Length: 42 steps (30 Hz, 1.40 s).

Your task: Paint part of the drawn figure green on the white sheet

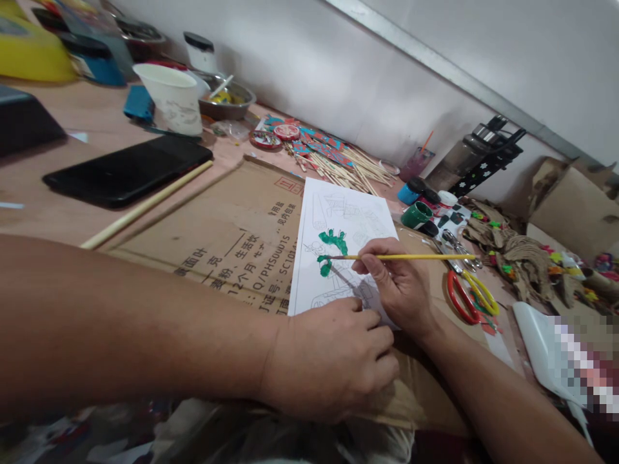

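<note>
In the head view, a white sheet (351, 209) with a line drawing lies on a flattened cardboard box (261, 187). Patches of green paint (334, 241) cover part of the drawing. My right hand (399, 283) pinches a yellow-handled paintbrush (416, 257), its tip at the lower green patch. Across the sheet's near edge rests my left hand (338, 357), knuckles up and fingers curled; its fingertips are hidden beneath, so I cannot see what is in them. An uncapped green paint jar (416, 216) stands right of the sheet.
Scissors (467, 293) with red and yellow handles lie to the right. A black phone (130, 169) and a wooden stick (149, 203) lie left. Behind are a white cup (169, 96), a metal bowl (229, 106), several thin sticks (333, 169) and bottles (476, 154) along the wall.
</note>
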Tool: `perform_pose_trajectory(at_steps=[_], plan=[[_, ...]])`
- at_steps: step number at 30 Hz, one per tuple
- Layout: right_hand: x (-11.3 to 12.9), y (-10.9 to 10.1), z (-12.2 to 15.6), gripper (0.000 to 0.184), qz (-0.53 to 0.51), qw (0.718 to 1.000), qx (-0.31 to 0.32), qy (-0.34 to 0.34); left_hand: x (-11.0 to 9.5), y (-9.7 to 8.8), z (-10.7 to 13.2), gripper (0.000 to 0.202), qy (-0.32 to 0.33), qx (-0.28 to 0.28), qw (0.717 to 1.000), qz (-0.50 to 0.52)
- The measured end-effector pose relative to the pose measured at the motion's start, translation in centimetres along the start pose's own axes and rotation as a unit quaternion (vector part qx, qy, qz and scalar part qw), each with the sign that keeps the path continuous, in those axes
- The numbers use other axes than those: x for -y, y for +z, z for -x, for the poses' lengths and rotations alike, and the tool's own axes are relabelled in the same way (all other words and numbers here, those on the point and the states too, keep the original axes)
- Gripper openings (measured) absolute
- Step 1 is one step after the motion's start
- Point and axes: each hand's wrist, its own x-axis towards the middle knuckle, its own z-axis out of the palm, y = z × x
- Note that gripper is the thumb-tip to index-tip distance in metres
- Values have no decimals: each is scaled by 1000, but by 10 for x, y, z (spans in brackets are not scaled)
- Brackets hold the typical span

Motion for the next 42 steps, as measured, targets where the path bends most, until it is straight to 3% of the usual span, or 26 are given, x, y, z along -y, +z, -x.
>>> perform_pose_trajectory(at_steps=[10, 22, 29, 37, 42], plan=[[5, 0, -1, 8, 42, 998, -11, -47, 0, 0, 1, 22, -2, -6, 1000, -8], [8, -3, -2, 11, 59, 997, 40, -37, 0, 0, 0, 22, 4, 0, 1000, -13], [8, 1, -1, 8, 31, 999, 11, -31, 2, 0, 0, 21, 7, 1, 1000, -8], [8, -2, -1, 9, 43, 998, 42, -23, 0, 0, 0, 23, 3, 0, 1000, -19], [8, -1, -1, 8, 30, 999, 14, -26, 1, 0, 0, 21, 8, -1, 1000, -15]])
